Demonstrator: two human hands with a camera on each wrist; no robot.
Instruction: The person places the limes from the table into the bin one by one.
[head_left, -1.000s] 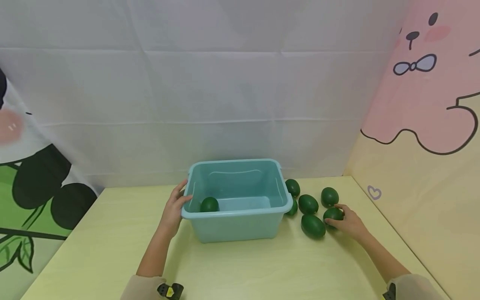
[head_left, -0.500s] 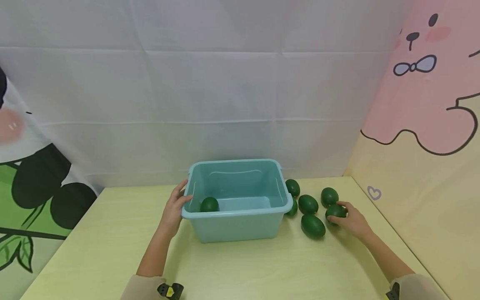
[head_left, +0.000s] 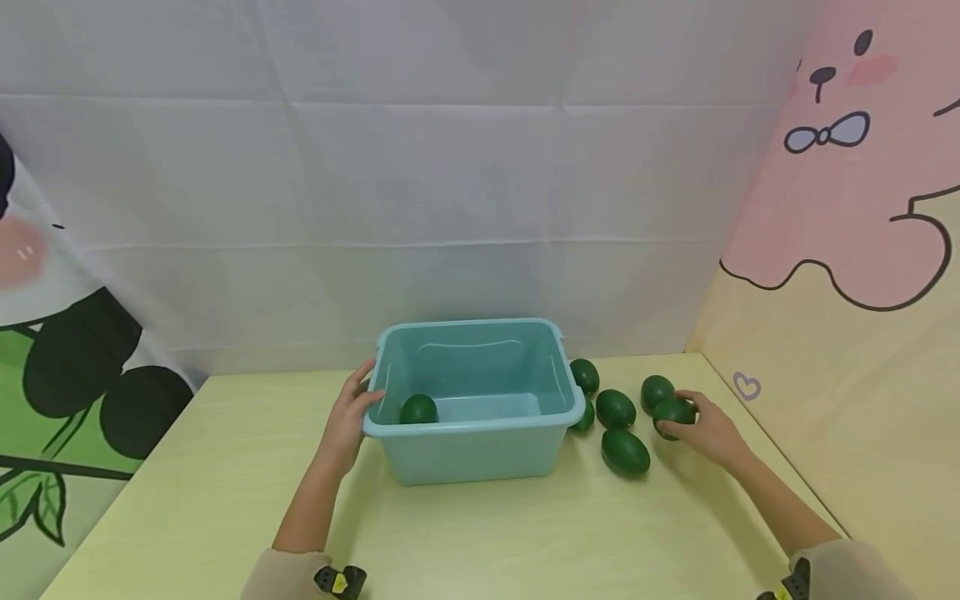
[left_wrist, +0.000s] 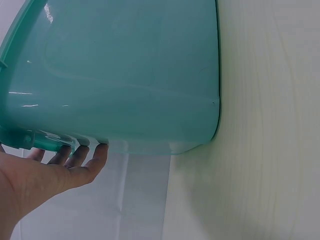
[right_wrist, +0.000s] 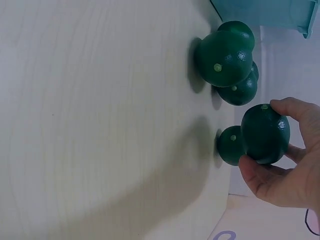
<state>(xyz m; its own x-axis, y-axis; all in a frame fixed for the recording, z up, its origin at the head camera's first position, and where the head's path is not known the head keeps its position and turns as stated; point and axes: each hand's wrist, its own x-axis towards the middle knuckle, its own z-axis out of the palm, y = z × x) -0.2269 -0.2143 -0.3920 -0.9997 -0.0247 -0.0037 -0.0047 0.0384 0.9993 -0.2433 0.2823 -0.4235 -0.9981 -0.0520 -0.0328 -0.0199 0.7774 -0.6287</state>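
Note:
A light blue plastic tub (head_left: 480,454) stands on the table with one dark green avocado (head_left: 418,409) inside at its left. My left hand (head_left: 347,421) grips the tub's left end, thumb over the rim and fingers against the outer wall (left_wrist: 115,85). To the right of the tub, my right hand (head_left: 708,433) pinches an avocado (right_wrist: 265,134) between thumb and fingers, seemingly just off the table. Directly behind it sits another avocado (head_left: 657,392). Several more lie between that hand and the tub, including a larger-looking one (head_left: 626,452) in front; one (head_left: 584,414) is partly hidden by the tub.
The pale yellow table (head_left: 480,542) meets a white cloth backdrop (head_left: 450,208) close behind the tub. A printed side panel (head_left: 847,375) borders the right edge, near my right forearm. Another printed panel (head_left: 75,400) stands at the left.
My right hand has moved slightly back and to the right with the avocado, which now overlaps the one behind it. The left hand and the tub have stayed in place.

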